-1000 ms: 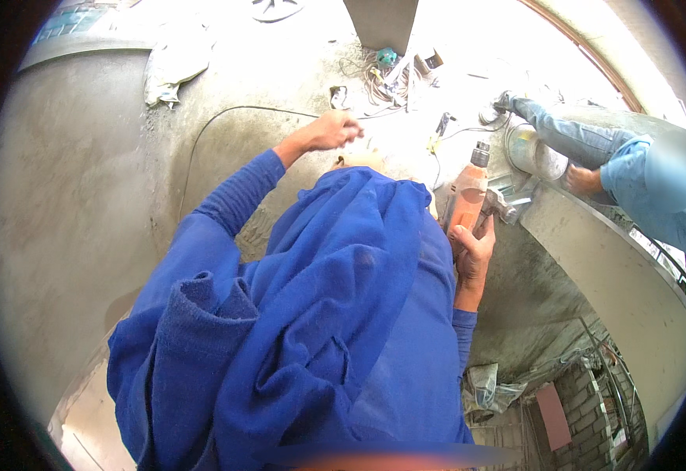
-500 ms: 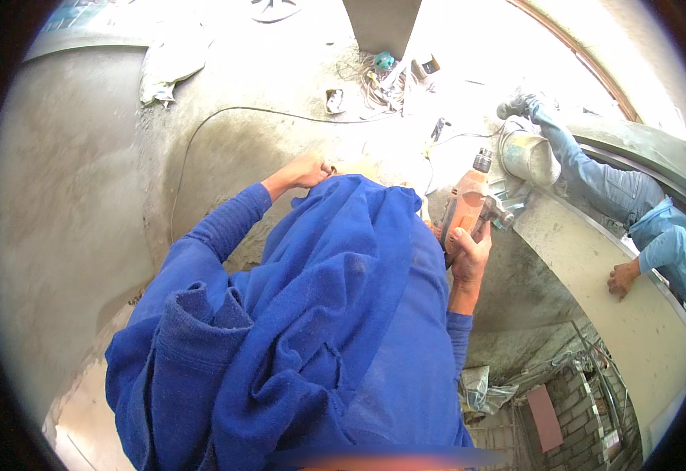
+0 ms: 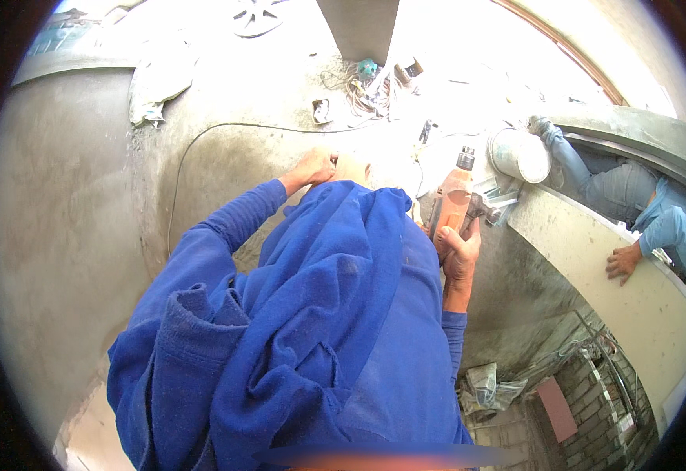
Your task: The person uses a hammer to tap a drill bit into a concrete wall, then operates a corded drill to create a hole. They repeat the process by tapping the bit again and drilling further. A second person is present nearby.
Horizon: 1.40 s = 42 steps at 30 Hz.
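Head: right hand (image 3: 459, 253) fingers grip orange drill (image 3: 453, 200).

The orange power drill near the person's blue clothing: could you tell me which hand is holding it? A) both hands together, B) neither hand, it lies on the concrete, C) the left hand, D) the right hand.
D: the right hand is wrapped around the body of the orange power drill, while the left hand is off to the other side, resting near a pale object, apart from the drill.
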Tool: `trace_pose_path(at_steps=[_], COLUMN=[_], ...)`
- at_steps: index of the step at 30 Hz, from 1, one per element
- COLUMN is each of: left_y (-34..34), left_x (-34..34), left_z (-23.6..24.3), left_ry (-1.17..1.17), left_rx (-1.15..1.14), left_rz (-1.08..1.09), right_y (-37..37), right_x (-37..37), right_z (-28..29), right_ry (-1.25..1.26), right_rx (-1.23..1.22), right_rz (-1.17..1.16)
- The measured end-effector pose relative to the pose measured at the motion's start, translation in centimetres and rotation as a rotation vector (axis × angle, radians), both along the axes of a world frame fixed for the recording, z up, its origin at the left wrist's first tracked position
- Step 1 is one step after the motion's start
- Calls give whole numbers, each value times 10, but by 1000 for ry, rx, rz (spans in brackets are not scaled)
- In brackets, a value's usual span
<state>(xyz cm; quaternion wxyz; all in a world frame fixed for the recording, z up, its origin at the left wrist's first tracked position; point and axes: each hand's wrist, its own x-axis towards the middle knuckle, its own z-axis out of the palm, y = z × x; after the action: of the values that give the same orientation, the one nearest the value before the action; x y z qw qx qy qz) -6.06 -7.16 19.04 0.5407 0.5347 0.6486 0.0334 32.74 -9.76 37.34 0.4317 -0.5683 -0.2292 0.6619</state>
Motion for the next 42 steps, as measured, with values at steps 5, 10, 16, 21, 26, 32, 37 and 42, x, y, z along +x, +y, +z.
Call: trace_pose_path(at_steps=[5,10,16,21,26,32,37,42], left_y=[2,-1,10,70,134,156,158,160], left_x=[1,-4,-17,27,122,173,186,199], left_z=[-3,17,46,98,166,192,177,165], left_ry=[4,-169,-262,-679,-1020,-1275,-1400,-1464], left_rx=[-13,-122,-309,-108,84,57,-164,-209], left_rz=[111,276,387,629,440,479,532,573], right_y=[-1,2,6,9,15,16,8,3], right_x=[1,1,4,9,9,5,5,8], right_z=[-3,0,8,9,19,41,43,35], right_ry=[-47,-49,-34,-28,-68,-176,-215,-288], right_rx=[-40,-36,-26,29,130,53,54,102], right_rz=[-2,11,48,91,164,189,127,114])
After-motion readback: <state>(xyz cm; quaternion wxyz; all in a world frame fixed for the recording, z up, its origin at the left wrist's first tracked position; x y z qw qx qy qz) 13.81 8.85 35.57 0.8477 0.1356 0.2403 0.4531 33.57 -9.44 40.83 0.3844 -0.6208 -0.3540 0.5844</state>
